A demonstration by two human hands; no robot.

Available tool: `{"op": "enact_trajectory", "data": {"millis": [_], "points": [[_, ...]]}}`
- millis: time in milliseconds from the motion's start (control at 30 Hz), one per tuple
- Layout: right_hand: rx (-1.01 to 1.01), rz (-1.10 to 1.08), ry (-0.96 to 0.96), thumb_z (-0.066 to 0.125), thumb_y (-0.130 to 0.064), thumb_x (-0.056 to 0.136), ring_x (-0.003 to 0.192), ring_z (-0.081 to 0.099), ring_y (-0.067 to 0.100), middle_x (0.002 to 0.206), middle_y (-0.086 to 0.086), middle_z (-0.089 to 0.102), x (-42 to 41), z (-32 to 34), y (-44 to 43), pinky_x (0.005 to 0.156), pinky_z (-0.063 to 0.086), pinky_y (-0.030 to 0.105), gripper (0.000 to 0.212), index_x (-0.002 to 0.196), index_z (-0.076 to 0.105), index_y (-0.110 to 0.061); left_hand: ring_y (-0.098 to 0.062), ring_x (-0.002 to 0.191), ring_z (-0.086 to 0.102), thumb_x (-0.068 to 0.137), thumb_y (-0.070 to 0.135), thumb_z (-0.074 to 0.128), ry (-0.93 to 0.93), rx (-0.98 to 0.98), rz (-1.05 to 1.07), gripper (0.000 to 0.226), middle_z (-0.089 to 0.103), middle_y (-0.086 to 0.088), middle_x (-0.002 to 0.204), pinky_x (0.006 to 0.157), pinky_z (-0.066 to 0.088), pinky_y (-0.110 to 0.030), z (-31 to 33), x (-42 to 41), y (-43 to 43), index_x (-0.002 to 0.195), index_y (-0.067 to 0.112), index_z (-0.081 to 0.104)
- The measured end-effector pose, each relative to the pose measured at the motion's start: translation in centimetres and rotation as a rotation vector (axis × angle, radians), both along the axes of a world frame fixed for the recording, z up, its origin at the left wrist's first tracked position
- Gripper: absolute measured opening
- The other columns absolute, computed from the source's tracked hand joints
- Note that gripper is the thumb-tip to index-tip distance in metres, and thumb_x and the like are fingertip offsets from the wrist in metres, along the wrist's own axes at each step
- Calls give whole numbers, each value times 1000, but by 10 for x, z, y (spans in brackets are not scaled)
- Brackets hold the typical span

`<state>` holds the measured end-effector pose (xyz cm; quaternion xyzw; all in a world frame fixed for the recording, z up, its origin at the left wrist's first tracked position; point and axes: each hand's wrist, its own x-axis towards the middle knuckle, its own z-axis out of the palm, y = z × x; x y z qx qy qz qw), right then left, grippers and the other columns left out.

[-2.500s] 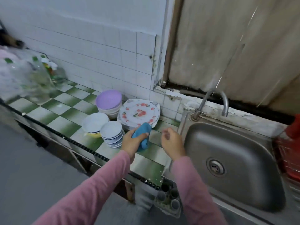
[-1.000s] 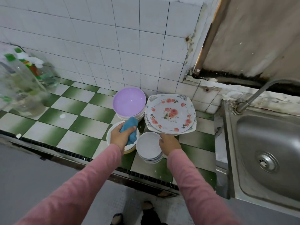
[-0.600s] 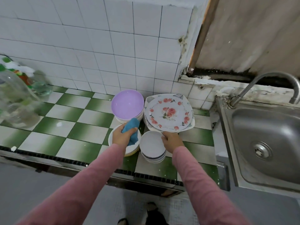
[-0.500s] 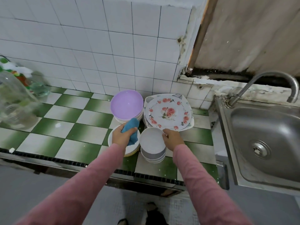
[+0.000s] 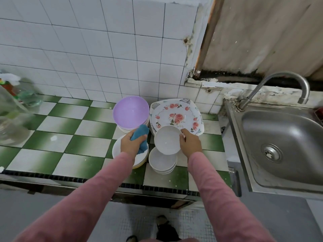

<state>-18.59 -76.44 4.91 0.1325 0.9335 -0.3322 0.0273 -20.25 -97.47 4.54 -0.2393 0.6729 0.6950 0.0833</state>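
A white tiled wall [image 5: 87,49] backs a tabletop [image 5: 70,137] of green and white checked tiles, with a steel sink [image 5: 288,137] and its curved tap [image 5: 286,79] at the right. Blurred clear bottles [image 5: 10,119] stand at the far left.

The white bowl [image 5: 167,142] is plain, glossy and empty. The right hand [image 5: 191,143] grips it by the rim, tilted, just above a stack of white bowls [image 5: 162,161] near the front edge. Behind it lie a flowered plate [image 5: 176,116] and a purple bowl [image 5: 131,111], each on top of its own pile. The left hand [image 5: 131,144] clutches a blue cloth [image 5: 141,137] over a stack of white plates [image 5: 116,151].
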Motion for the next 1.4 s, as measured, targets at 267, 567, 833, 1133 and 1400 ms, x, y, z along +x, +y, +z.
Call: {"op": "enact_trajectory", "data": {"millis": [267,567,833,1133,1400], "points": [[28,-59,52,41,-17,104,84,56,35,90,17,62,7,-1,-4,75,47,37,23,120,57,-10,-31,108,59,85,22,75,5,3,-38,50,60,-10,123,90,56,-46,-5,0,0,131,17,57],[40,-92,53,41,-18,104,87,59,39,87,18,59,12,2,-7,75,49,39,22,119,55,-11,-27,104,59,85,20,75,30,30,-26,37,59,-8,120,67,54,-28,-2,1,-4,117,22,57],[16,-149,53,40,-20,104,87,59,40,88,16,58,15,6,-8,78,55,45,24,123,54,-17,-24,99,58,85,20,75,42,35,-34,36,58,-6,117,61,52,-25,2,5,-4,116,23,56],[11,-168,73,40,-19,104,84,58,37,87,16,58,20,3,-11,73,50,37,26,126,54,-17,-22,96,57,86,21,74,37,31,-48,36,58,-3,114,58,49,-23,6,7,-6,117,22,56],[0,-193,92,39,-18,104,84,56,38,91,20,60,21,4,-14,73,51,40,26,125,54,-16,-27,102,58,86,21,74,32,28,-58,32,58,-7,115,74,56,-36,5,7,-9,112,23,56]]}}
